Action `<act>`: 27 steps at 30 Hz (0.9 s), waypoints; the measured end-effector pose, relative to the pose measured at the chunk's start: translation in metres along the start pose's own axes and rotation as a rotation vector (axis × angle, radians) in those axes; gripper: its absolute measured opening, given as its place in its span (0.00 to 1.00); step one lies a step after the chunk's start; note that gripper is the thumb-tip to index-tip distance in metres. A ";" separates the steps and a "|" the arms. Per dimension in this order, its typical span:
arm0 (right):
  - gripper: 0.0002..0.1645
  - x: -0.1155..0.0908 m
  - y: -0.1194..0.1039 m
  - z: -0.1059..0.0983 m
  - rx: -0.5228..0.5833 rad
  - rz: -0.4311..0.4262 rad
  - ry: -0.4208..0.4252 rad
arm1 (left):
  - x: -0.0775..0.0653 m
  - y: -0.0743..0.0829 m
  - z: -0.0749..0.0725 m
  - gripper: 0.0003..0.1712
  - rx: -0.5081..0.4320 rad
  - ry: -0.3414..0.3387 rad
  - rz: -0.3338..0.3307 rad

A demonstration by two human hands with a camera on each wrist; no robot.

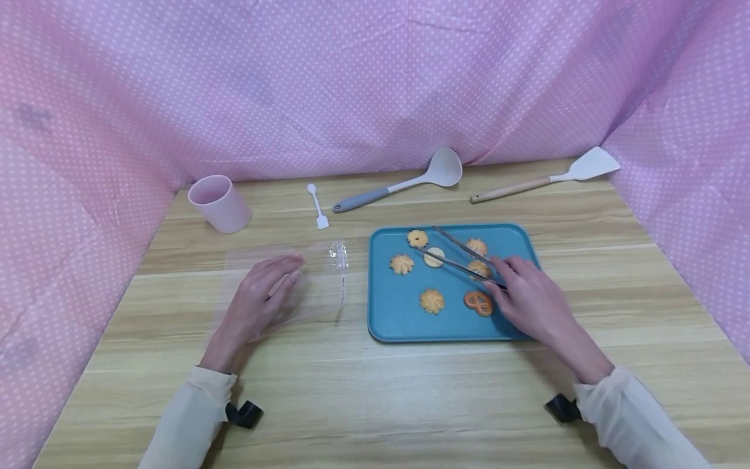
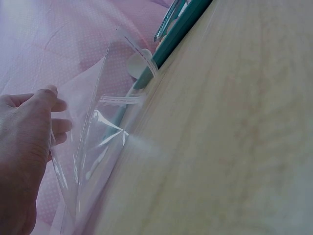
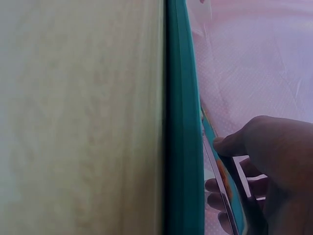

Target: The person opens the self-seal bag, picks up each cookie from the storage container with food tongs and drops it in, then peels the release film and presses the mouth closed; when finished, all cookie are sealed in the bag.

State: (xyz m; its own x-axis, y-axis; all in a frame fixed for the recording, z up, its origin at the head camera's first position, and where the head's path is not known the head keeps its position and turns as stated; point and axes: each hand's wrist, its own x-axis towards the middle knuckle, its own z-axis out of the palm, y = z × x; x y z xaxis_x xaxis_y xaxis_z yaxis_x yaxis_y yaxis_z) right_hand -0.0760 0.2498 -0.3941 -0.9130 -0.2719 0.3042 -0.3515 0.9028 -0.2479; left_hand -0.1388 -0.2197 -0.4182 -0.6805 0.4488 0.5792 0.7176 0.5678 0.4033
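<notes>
My right hand [image 1: 536,299] holds long metal tweezers [image 1: 452,263] over the blue-green tray [image 1: 404,326]. Their two tips stand apart, near a ring-shaped cookie [image 1: 418,238], with nothing pinched between them. A pale round cookie [image 1: 434,258] shows beneath the tweezers. Elsewhere on the tray are a pretzel [image 1: 478,303] and several flower-shaped cookies [image 1: 431,301]. My left hand [image 1: 258,296] lies over a clear zip bag [image 1: 319,273] left of the tray, its fingers loosely bent. In the left wrist view the bag [image 2: 93,156] bulges beside those fingers; whether they touch it is unclear.
Along the back of the wooden table lie a small white spoon-like tool [image 1: 318,206], a ladle [image 1: 442,168] with a grey handle, and a white spatula [image 1: 592,164] with a wooden handle. At back left stands a pink cup [image 1: 225,208]. Pink dotted cloth [image 1: 351,85] surrounds the table.
</notes>
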 end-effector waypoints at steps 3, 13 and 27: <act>0.28 0.002 -0.001 0.001 -0.004 -0.001 -0.009 | 0.000 0.000 0.000 0.18 -0.001 0.003 0.003; 0.26 0.009 -0.005 0.004 -0.018 -0.029 -0.028 | -0.001 0.000 0.001 0.17 0.002 -0.002 0.001; 0.23 0.014 -0.009 0.003 -0.033 -0.032 -0.058 | -0.001 -0.001 0.002 0.17 0.005 -0.005 0.005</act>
State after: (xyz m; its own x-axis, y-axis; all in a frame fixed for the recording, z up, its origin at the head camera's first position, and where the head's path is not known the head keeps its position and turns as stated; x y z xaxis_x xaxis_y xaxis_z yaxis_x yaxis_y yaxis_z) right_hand -0.0868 0.2367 -0.3905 -0.9121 -0.3187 0.2578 -0.3745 0.9036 -0.2080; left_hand -0.1391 -0.2191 -0.4207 -0.6779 0.4553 0.5772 0.7201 0.5692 0.3967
